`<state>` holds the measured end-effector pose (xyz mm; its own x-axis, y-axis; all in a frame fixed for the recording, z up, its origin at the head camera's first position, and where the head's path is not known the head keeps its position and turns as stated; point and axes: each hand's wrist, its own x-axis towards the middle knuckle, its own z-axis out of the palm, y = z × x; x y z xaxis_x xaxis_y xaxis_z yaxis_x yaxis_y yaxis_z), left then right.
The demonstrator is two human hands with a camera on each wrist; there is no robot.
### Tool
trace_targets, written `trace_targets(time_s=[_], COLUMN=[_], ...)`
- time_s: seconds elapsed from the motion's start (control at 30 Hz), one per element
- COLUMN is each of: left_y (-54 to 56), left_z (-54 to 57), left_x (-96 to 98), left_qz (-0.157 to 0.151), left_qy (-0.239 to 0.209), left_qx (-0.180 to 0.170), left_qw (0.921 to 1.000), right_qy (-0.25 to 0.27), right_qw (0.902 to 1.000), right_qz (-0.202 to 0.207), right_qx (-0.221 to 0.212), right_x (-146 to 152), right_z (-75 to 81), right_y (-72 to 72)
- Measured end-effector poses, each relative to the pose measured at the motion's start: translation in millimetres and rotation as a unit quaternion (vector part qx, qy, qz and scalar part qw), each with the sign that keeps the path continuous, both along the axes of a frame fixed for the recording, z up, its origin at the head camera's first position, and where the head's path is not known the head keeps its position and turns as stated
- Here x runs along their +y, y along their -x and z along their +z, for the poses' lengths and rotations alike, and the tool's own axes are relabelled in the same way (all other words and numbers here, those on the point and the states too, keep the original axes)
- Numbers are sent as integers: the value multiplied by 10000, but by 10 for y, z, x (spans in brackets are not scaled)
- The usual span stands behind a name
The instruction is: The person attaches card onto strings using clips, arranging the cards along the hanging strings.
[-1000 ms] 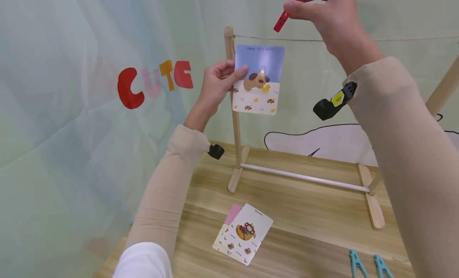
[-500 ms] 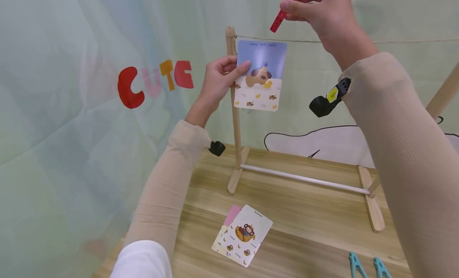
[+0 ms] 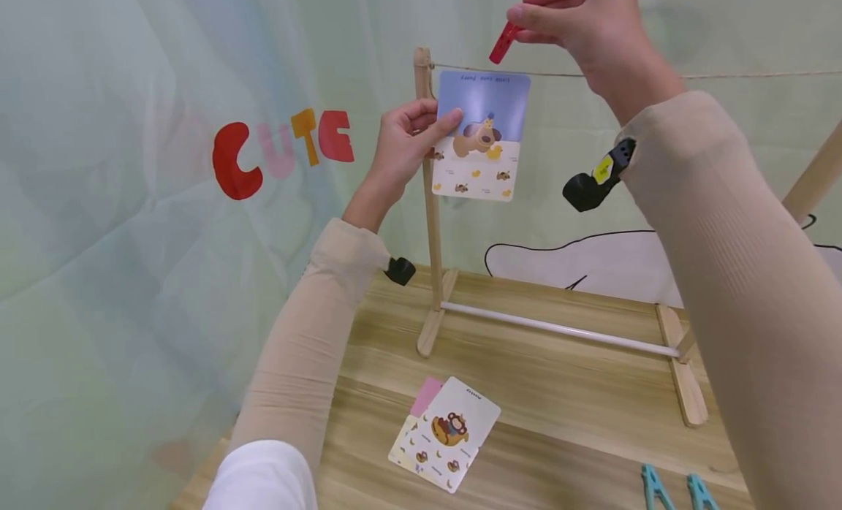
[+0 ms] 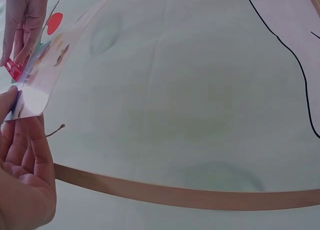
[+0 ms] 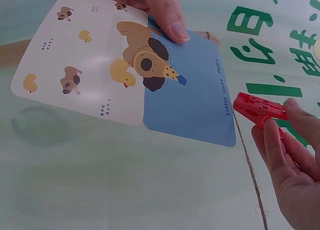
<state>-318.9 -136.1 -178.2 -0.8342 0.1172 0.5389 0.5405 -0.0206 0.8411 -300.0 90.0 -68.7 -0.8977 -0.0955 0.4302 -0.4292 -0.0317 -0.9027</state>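
Note:
My left hand (image 3: 409, 141) pinches a puppy card (image 3: 483, 135) by its left edge, thumb on the printed front. The card, blue above and white below, stands upright with its top edge at the twine (image 3: 559, 75). Above it, my right hand (image 3: 592, 39) pinches a red clothespin (image 3: 503, 42) that points down toward the card. In the right wrist view the tip of the clothespin (image 5: 260, 108) is right beside the card's top edge, close to the twine (image 5: 252, 175). From the left wrist view, the card (image 4: 47, 69) shows nearly edge-on between both hands.
The twine runs from a wooden post (image 3: 430, 225) of a stand joined by a white rod (image 3: 559, 326). On the wooden table (image 3: 566, 437) lie overlapping cards, a monkey card (image 3: 454, 429) on top, and teal clothespins (image 3: 654, 486). A curtain with letters (image 3: 237, 161) hangs left.
The left hand has raised the puppy card slightly and moved it right, up to the twine. The right hand has brought the red clothespin left and nearer the card's top edge.

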Motion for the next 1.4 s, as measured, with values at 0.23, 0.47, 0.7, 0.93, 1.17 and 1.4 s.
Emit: trace_targets(time_s=[0.23,0.47,0.7,0.93,1.17,1.4], left_y=[-9,-14,-7,-4,-9,6], left_z=[5,-5,-7,-22,-20,-14], left_x=[13,28,38,37,32,24], left_qz=[-7,13,33,50,114,119], left_qy=[13,52,83,126,146,80], left_qx=[8,31,69,81,98,136], left_qw=[10000,10000,9999,9999,9998,9998], right_qy=[-212,-376,-805,-1321,-1712,-1932], right_qw=[9998,9993,9967,9910,9845,9804], right_qz=[-13,54,-43,-69,-173,-224], right_qx=[-46,45,42,178,352,301], right_x=[-12,-2,2,-17,-93,-150], right_z=[-5,-18,-6,-34,-35,-13], right_y=[-8,1,-2,24,15,4])
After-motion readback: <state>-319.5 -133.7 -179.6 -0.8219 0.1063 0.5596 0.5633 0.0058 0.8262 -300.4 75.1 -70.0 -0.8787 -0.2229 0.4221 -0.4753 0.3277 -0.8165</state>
